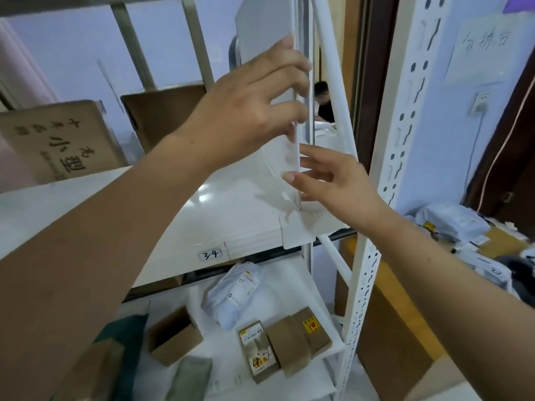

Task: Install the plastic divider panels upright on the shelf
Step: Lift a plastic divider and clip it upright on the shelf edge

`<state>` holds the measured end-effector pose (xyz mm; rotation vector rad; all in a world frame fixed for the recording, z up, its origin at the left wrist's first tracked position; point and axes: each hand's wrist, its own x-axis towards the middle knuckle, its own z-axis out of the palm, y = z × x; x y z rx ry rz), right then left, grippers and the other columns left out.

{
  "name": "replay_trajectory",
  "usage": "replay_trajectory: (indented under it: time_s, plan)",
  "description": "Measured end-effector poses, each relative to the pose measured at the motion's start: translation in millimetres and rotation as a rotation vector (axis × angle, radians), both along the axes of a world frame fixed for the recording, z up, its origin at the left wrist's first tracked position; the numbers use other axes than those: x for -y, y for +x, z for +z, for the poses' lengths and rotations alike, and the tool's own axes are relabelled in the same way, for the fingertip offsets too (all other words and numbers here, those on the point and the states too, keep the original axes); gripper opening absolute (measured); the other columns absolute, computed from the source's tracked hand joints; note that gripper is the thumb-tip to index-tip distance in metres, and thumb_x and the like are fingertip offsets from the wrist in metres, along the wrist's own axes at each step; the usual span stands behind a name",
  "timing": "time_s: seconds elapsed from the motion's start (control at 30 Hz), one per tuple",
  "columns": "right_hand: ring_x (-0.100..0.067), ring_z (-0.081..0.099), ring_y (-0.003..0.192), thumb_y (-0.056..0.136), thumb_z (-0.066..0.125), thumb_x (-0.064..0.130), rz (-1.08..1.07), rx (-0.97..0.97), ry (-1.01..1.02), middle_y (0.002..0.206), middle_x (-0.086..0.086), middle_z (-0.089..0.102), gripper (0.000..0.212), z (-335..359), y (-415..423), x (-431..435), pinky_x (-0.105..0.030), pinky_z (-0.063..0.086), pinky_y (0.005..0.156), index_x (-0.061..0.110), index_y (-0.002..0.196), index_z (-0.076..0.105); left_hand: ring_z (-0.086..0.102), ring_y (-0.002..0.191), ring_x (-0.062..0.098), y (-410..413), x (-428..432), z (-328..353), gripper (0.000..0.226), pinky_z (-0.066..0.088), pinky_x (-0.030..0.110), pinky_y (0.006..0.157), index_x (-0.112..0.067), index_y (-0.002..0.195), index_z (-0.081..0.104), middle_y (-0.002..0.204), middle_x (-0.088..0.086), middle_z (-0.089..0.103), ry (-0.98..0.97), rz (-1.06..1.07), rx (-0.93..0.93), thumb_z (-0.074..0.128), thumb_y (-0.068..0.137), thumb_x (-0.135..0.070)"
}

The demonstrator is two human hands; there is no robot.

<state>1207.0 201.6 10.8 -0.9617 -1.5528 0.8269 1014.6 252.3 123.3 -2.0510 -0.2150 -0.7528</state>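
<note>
- The left hand (254, 102) is gripping the front edge of a white plastic divider panel (262, 33), its fingers curling round the panel's near edge and the thumb lying against the broad face.
- The divider panel is standing upright on the white shelf (202, 215), close to the shelf's right end, and is reaching up past the top of the frame (its top edge is out of view).
- The right hand (333, 180) is hovering lower down beside the same front edge, fingers spread and loose; the thumb tip is lying at or just beside the panel's edge, but I cannot tell whether it is actually pressing on it, so this hand is not clenching anything.
- The panel's foot is meeting the shelf's front lip at a white clip-like bracket (295, 231) that is hanging over the lip.
- A small handwritten label (210, 254) reading "3-4" is sitting on the shelf's front lip, left of the bracket.
- Two cardboard boxes (58, 140) are standing at the back left of the shelf, well apart from the panel.
- A perforated white upright post (363, 285) is framing the rack on the right.
- On the lower shelf (333, 347), a pale plastic parcel (231, 293) and several small brown cartons (285, 341) are lying side by side.
</note>
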Motion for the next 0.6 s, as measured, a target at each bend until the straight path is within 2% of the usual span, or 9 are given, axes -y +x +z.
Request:
replay_trajectory:
  time_s: [0.13, 0.2, 0.23, 0.33, 0.4, 0.47, 0.6]
  plan:
    - [-0.013, 0.075, 0.103, 0.087, 0.083, 0.035, 0.028, 0.038, -0.026, 0.119, 0.0, 0.075, 0.047, -1, 6, -2, -0.035, 0.064, 0.081, 0.025, 0.131, 0.069, 0.061, 0.128, 0.038, 5, 7, 0, 0.018, 0.034, 0.047, 0.126, -0.002, 0.101, 0.074, 0.114, 0.023, 0.07, -0.045, 0.076, -0.017, 0.064, 0.109, -0.015]
    - [-0.012, 0.074, 0.089, 0.088, 0.08, 0.04, -0.043, 0.133, 0.035, 0.095, 0.003, 0.076, 0.026, -3, 6, -2, -0.035, 0.063, 0.079, 0.02, 0.103, 0.074, 0.062, 0.126, 0.04, 8, 14, 2, 0.016, 0.037, 0.052, 0.124, -0.001, 0.099, 0.075, 0.111, 0.023, 0.07, -0.075, 0.1, -0.042, 0.068, 0.106, -0.013]
    - [-0.013, 0.071, 0.08, 0.091, 0.076, 0.041, -0.081, 0.23, 0.104, 0.081, 0.001, 0.072, 0.025, -5, 6, -4, -0.034, 0.06, 0.074, 0.016, 0.087, 0.07, 0.063, 0.124, 0.041, 10, 17, 3, 0.014, 0.04, 0.056, 0.121, -0.001, 0.098, 0.076, 0.109, 0.022, 0.071, -0.086, 0.108, -0.059, 0.071, 0.104, -0.012]
    - [-0.016, 0.049, 0.057, 0.101, 0.056, 0.035, -0.154, 0.547, 0.286, 0.059, -0.003, 0.05, 0.048, -11, -1, -8, -0.035, 0.035, 0.055, 0.012, 0.059, 0.047, 0.064, 0.122, 0.042, 14, 25, 6, 0.007, 0.049, 0.064, 0.111, -0.001, 0.099, 0.079, 0.105, 0.02, 0.073, -0.108, 0.126, -0.086, 0.077, 0.099, -0.008]
    - [-0.012, 0.037, 0.052, 0.103, 0.051, 0.028, -0.195, 0.622, 0.338, 0.054, 0.002, 0.036, 0.052, -13, -6, -7, -0.033, 0.023, 0.055, 0.019, 0.055, 0.031, 0.065, 0.121, 0.04, 16, 27, 6, 0.004, 0.052, 0.063, 0.108, -0.002, 0.098, 0.08, 0.103, 0.017, 0.074, -0.11, 0.129, -0.081, 0.078, 0.098, -0.006]
    - [-0.01, 0.031, 0.05, 0.104, 0.049, 0.023, -0.211, 0.636, 0.376, 0.054, 0.005, 0.029, 0.053, -15, -10, -8, -0.033, 0.021, 0.055, 0.023, 0.057, 0.023, 0.066, 0.118, 0.038, 16, 26, 5, 0.005, 0.052, 0.061, 0.108, -0.003, 0.096, 0.081, 0.1, 0.015, 0.074, -0.107, 0.119, -0.06, 0.077, 0.099, -0.005]
    - [-0.021, 0.032, 0.052, 0.105, 0.049, 0.016, -0.2, 0.608, 0.435, 0.054, 0.004, 0.03, 0.049, -23, -14, -12, -0.035, 0.024, 0.055, 0.016, 0.06, 0.031, 0.068, 0.11, 0.037, 10, 21, 1, 0.008, 0.051, 0.058, 0.111, -0.004, 0.093, 0.079, 0.096, 0.014, 0.073, -0.12, 0.074, -0.014, 0.076, 0.099, -0.004]
